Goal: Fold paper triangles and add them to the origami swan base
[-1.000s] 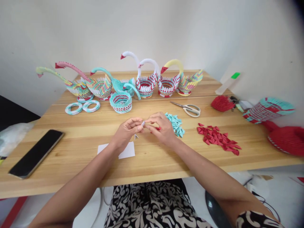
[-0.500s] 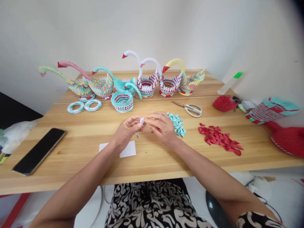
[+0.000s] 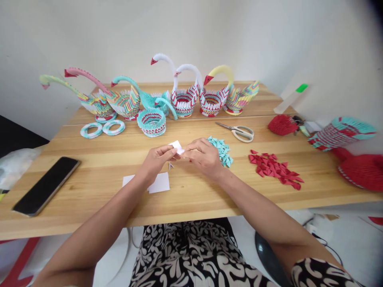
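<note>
Pinched in the left hand [image 3: 158, 160] is a small piece of white paper [image 3: 176, 146], with the thumb on top and the fingers behind. The right hand [image 3: 206, 157] has its thumb and finger close together at the right edge of that paper. I can't tell if those two tips are squeezing it or only touching it. The paper is up in front of the body, above the wooden table [image 3: 194, 207], between the two hands.

It looks like folding work to me. To do it well, keep the left pinch firm but soft, so the paper does not slip or get a dent. Line up the edges first, then press the fold from one end to the other with a fingertip. Small paper bends crooked easily, so go slowly.

Just below the hands lies a little folded white piece [image 3: 170, 166]. Flat white slips [image 3: 160, 183] lie near the left arm. Blue-green paper triangles [image 3: 224, 152] are heaped just beside the right hand, and red paper triangles [image 3: 273, 169] are farther to the right.
</note>
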{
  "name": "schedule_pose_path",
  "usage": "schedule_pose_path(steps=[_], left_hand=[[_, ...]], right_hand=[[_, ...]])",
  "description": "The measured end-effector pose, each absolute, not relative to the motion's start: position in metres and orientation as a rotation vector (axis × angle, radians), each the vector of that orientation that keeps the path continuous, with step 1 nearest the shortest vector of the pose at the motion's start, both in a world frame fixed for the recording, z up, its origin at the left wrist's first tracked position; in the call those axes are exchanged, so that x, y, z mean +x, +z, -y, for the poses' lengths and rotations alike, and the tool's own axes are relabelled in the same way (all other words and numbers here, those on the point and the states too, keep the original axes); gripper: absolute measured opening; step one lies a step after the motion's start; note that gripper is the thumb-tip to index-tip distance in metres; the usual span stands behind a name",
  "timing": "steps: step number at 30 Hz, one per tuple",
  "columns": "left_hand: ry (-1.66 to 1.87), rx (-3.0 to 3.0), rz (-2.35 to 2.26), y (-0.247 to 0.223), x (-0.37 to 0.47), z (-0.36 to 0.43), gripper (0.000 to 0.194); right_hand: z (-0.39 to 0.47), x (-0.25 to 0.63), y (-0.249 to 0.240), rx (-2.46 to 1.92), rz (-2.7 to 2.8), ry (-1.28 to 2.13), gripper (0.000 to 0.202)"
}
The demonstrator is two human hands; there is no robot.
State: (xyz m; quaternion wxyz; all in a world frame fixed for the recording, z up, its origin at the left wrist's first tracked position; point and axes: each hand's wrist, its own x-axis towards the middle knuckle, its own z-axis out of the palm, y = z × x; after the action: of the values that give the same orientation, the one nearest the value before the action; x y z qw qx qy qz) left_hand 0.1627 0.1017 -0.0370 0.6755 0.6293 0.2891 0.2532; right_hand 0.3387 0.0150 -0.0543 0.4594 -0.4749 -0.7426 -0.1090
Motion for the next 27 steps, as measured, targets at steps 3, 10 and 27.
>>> schedule_pose_path(steps=[3,10,27], left_hand=[[0.554,1.489,-0.706,-0.0357,0.1621,-0.1025,0.032],[0.674,1.611,-0.745,-0.0382,0.1633,-0.1028,0.027],[0.684,1.671,-0.726,-0.0384,0.1624,-0.0985,0.027]], right_hand=[[-0.0164,0.338,-0.0555,-1.215,1.83,-0.257,0.025],[-0.0187,0.3411,-0.0547,-1.247,1.797,-0.193,0.017],[-0.0213,0.3337,-0.0562,-1.311,1.168,0.766,0.029]])
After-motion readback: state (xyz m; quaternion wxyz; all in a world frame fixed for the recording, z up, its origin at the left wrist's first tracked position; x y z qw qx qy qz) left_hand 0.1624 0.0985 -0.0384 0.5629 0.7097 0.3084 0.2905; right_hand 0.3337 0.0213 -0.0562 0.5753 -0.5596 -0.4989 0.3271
